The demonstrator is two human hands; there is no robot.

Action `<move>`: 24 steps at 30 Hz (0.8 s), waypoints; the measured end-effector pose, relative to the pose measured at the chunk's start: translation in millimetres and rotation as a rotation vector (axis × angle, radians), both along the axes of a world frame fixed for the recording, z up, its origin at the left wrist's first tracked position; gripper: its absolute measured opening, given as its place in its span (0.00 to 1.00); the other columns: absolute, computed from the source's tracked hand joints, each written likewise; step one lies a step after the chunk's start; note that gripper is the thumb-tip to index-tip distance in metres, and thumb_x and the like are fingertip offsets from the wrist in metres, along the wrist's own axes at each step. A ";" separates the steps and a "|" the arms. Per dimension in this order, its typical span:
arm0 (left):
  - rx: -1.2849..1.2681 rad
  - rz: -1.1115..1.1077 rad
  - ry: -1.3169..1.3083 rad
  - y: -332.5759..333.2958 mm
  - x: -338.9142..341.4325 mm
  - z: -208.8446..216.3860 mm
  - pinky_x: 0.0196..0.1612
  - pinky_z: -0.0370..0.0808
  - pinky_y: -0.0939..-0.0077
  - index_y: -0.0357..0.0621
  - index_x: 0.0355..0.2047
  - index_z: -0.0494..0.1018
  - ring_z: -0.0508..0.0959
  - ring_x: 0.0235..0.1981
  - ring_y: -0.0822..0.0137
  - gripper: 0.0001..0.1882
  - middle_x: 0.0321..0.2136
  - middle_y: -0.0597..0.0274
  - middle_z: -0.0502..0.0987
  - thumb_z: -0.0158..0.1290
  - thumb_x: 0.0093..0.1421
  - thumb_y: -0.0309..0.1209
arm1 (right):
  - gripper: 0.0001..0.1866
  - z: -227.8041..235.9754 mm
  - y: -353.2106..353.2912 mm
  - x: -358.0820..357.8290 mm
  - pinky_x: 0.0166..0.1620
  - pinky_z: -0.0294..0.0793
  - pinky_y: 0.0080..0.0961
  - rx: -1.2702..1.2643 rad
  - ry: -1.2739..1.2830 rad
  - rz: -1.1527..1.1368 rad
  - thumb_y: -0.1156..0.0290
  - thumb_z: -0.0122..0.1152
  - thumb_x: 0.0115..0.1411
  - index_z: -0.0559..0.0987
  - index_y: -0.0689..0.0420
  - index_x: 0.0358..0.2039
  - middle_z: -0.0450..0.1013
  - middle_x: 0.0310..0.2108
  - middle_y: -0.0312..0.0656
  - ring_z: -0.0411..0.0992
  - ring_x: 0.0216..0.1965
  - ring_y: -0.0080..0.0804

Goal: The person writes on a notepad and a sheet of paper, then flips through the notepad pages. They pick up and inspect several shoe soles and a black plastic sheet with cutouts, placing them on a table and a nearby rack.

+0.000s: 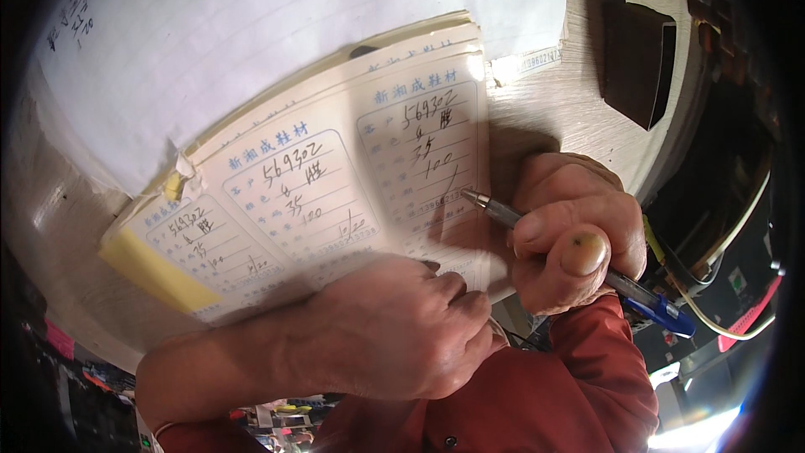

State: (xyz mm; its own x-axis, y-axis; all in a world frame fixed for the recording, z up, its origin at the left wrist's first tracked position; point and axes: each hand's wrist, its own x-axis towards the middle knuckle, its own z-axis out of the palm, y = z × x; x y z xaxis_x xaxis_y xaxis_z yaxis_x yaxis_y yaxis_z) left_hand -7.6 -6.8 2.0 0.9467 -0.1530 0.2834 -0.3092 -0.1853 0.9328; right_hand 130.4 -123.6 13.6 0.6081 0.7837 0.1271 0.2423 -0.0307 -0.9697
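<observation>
Two hands serve us well, we judge, if our right hand, clamped on the pen, strokes lightly across the slip just left of it, while our left hand, curled, its grip unclear, steadies the pad beyond it.

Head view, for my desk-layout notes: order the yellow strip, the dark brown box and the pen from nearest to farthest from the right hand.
1. Pen: gripped in the right hand.
2. Dark brown box: beyond that hand, at upper right on the tabletop.
3. Yellow strip: far left, along the edge of the paper pad.
</observation>
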 end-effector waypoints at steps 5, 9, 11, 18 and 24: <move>-0.016 -0.027 -0.014 0.5 -1.5 -1.0 0.20 0.74 0.65 0.40 0.20 0.77 0.77 0.22 0.62 0.07 0.20 0.58 0.73 0.58 0.50 0.31 | 0.17 -6.6 6.7 -8.4 0.15 0.57 0.27 0.087 -0.269 -0.152 0.61 0.52 0.70 0.72 0.61 0.28 0.65 0.13 0.38 0.59 0.11 0.27; 0.008 0.006 -0.036 -2.7 -1.2 -1.5 0.21 0.74 0.66 0.41 0.20 0.77 0.77 0.22 0.63 0.08 0.20 0.59 0.72 0.58 0.49 0.32 | 0.10 3.5 1.5 -3.5 0.17 0.55 0.30 0.013 0.011 -0.026 0.69 0.65 0.61 0.78 0.64 0.30 0.68 0.15 0.41 0.61 0.13 0.30; 0.021 0.014 -0.049 -2.6 -1.3 -1.8 0.21 0.74 0.67 0.42 0.20 0.77 0.77 0.22 0.64 0.08 0.20 0.59 0.72 0.58 0.49 0.33 | 0.09 3.4 0.6 -2.8 0.18 0.55 0.29 -0.002 0.013 -0.021 0.71 0.66 0.60 0.78 0.64 0.29 0.67 0.15 0.41 0.61 0.13 0.30; 0.029 -0.016 -0.021 -1.2 -3.0 -0.4 0.25 0.76 0.70 0.43 0.22 0.79 0.78 0.27 0.65 0.06 0.24 0.62 0.74 0.57 0.48 0.31 | 0.08 2.0 3.6 -6.4 0.18 0.53 0.29 -0.002 0.023 -0.057 0.73 0.67 0.57 0.78 0.65 0.27 0.64 0.13 0.40 0.59 0.13 0.29; 0.001 0.020 -0.046 -5.0 -1.7 -2.4 0.22 0.74 0.67 0.43 0.20 0.78 0.76 0.23 0.64 0.07 0.20 0.60 0.72 0.58 0.49 0.32 | 0.07 -1.1 3.5 -1.7 0.18 0.53 0.29 0.028 -0.001 -0.017 0.75 0.67 0.55 0.78 0.65 0.27 0.63 0.13 0.40 0.59 0.12 0.28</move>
